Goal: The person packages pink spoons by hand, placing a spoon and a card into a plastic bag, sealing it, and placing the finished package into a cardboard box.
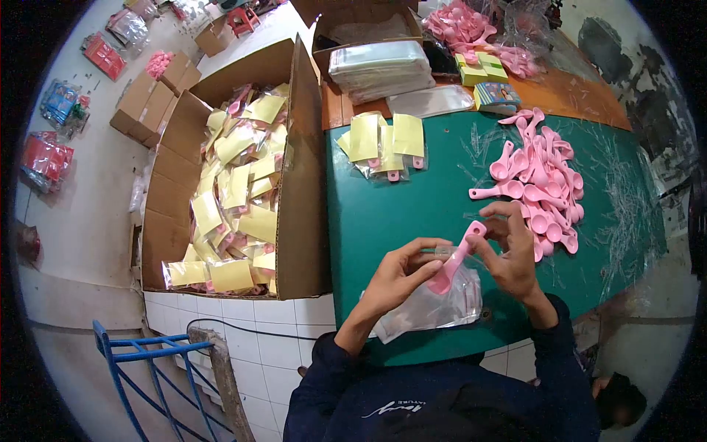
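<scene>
1. Pinched at its upper handle end by the fingertips of the right hand (512, 254), a pink spoon (458, 256) is held tilted above the near edge of the table, its bowl end lowered to the mouth of a clear bag (431, 308).
2. The bag's mouth is gripped by the left hand (401, 274), whose thumb and fingers are closed on the film just beside the spoon's bowl (whether the bowl is already inside cannot be told).
3. The rest of the bag is seen lying slack below both hands, at the edge of the green table (412, 206).
4. Just beyond the right hand, a pile of loose pink spoons (541, 180) is spread on the table.
5. Farther back, a few packed bags with yellow cards (383, 144) are laid near the table's left edge.
6. To the left, an open cardboard box (302, 221) is filled with more such packs.
</scene>
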`<state>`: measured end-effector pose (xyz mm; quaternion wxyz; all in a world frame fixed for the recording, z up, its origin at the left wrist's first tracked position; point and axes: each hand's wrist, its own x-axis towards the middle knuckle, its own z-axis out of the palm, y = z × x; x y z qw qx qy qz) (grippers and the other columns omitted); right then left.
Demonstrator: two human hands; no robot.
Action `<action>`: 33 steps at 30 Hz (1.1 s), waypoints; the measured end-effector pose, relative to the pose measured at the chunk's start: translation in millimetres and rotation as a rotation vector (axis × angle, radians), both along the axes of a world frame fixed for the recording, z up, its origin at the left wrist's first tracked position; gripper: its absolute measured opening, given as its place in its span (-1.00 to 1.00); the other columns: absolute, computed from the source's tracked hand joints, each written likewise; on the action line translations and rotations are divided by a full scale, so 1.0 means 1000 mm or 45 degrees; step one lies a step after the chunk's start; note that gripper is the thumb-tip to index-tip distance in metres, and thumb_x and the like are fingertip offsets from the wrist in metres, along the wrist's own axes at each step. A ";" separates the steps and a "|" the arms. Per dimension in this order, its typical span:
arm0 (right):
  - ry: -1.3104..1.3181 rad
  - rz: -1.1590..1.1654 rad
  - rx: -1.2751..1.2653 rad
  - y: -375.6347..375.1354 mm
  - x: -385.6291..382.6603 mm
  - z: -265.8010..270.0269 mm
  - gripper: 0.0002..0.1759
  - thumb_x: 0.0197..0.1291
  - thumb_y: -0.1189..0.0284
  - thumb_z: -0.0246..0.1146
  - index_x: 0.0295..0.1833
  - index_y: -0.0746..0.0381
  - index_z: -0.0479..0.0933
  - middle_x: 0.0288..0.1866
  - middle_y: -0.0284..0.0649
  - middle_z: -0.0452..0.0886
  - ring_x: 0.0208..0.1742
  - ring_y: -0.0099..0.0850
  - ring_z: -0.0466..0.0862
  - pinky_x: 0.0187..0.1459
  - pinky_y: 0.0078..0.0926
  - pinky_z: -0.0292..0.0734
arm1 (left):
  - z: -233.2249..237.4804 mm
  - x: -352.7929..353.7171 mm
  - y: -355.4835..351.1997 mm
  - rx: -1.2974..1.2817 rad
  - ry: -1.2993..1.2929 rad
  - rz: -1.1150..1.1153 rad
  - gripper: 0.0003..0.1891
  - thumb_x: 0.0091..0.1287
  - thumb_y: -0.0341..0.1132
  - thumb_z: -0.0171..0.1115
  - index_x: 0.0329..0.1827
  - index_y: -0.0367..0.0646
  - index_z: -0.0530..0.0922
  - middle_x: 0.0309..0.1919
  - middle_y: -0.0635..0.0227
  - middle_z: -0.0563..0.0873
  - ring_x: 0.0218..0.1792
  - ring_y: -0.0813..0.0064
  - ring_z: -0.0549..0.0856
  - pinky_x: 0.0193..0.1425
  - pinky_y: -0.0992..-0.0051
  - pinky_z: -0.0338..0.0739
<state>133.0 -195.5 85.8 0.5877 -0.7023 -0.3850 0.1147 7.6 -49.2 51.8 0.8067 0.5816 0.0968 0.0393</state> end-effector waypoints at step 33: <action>-0.057 -0.416 -0.568 0.057 0.337 -0.050 -0.66 -0.01 0.54 0.09 -0.05 0.39 0.48 -0.16 -0.01 0.61 -0.20 -0.29 0.63 -0.20 -0.43 0.53 | 0.007 0.018 0.047 -0.013 -0.147 0.195 -0.67 0.45 -0.22 -0.07 0.00 -0.28 0.55 -0.17 0.25 0.68 -0.15 0.58 0.64 -0.07 0.59 0.53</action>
